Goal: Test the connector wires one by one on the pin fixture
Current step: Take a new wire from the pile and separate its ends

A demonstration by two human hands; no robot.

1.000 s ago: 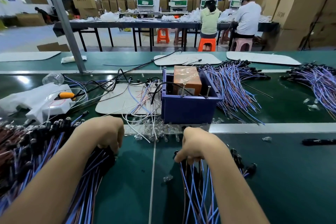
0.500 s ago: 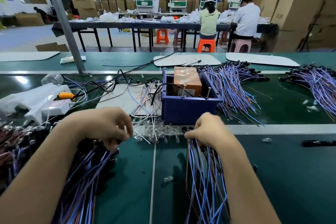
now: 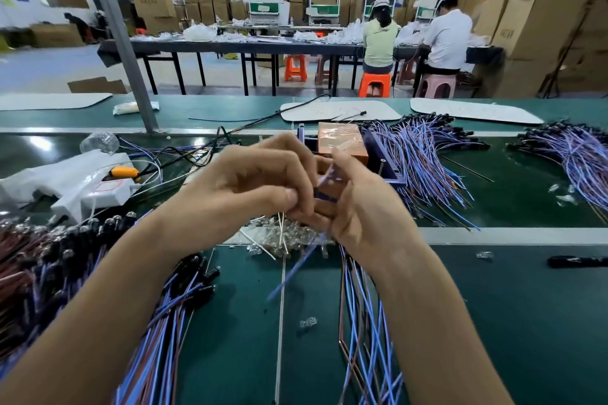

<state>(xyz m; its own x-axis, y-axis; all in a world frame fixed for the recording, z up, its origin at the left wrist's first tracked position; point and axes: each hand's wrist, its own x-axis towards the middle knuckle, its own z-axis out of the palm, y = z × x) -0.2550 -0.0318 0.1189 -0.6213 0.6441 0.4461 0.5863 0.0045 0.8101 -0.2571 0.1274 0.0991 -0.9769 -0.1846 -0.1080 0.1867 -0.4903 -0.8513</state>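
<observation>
On the green bench [image 3: 493, 322], closest to the person, two loose bundles of blue and brown wires lie beneath the forearms: the left bundle [image 3: 164, 332] ends in black connectors, and the right bundle [image 3: 362, 339] trails up under the right wrist.

Above them both hands are raised and meet at the middle. The left hand [image 3: 250, 187] has its fingers curled and its grip pinched tight at the fingertips. The right hand [image 3: 358, 207] is curled the same way against it. Between them they hold one blue connector wire [image 3: 291, 271], whose free end hangs down, blurred, over a heap of small clear parts [image 3: 263, 248].

Just behind the hands stands the blue pin fixture [image 3: 383, 158], partly hidden by them, with an orange block [image 3: 342, 143] inside. The held wire is in front of the fixture, and whether it touches it cannot be told. To the fixture's right a large pile of wires [image 3: 424, 158] fans out.

Far off, two seated people [image 3: 380, 43] work at a dark table before stacked cardboard boxes [image 3: 543, 26].
</observation>
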